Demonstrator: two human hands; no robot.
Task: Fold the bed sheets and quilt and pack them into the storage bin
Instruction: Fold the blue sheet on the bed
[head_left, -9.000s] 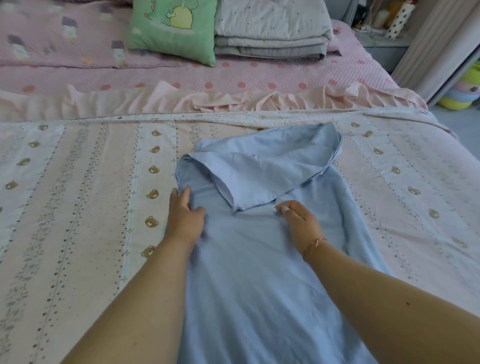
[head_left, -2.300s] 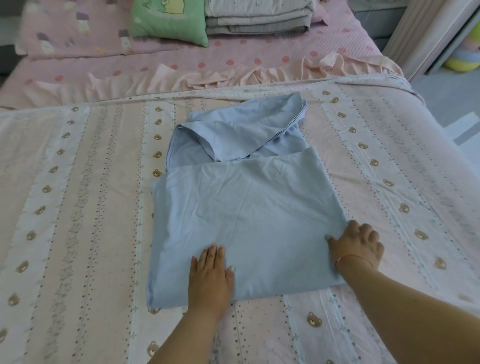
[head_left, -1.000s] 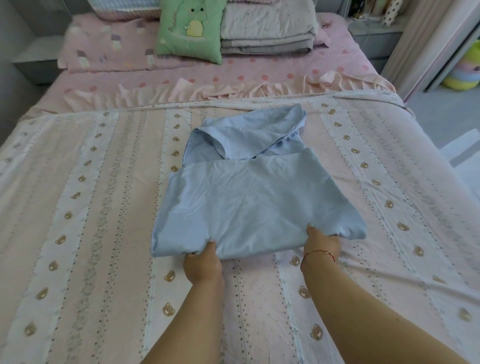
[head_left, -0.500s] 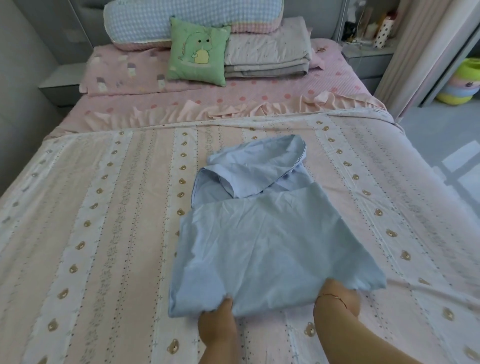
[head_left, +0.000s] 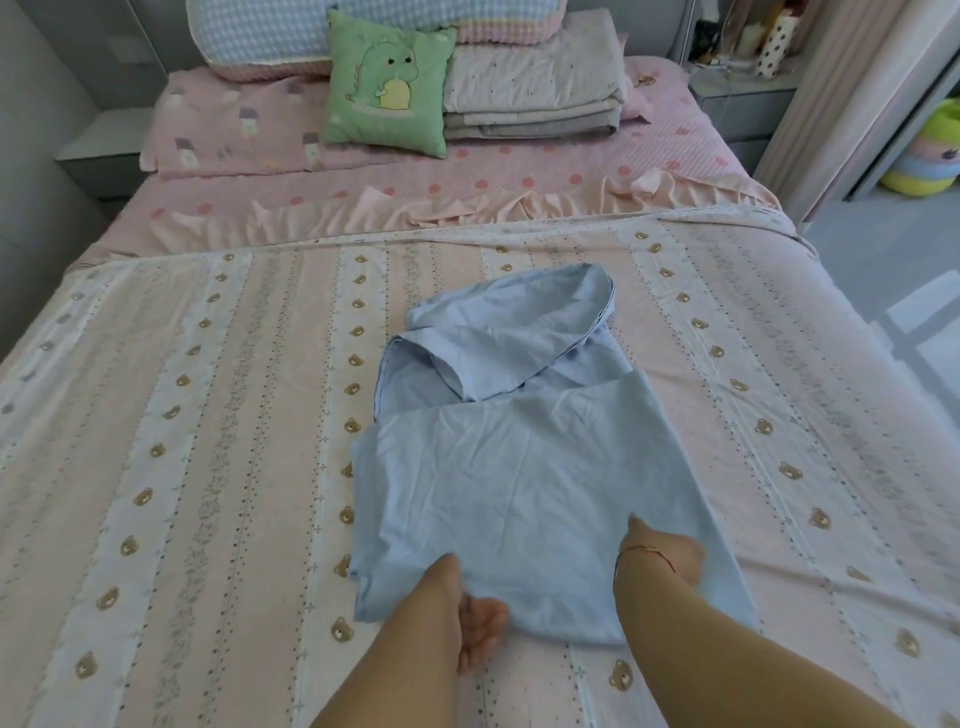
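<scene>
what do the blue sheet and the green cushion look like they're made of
Blue sheet: thin woven cloth, probably cotton or a blend, matte; it holds fine creases and droops limply where the left hand and right hand grip its near edge. Green cushion: soft matte fabric cover over plump filling, printed or stitched dinosaur; fibre unclear.

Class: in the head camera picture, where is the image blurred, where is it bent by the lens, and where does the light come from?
Head view: left hand motion-blurred at the blue sheet edge; bed stripes bow outward, wide-angle distortion; daylight brightest on the floor at right.
</scene>
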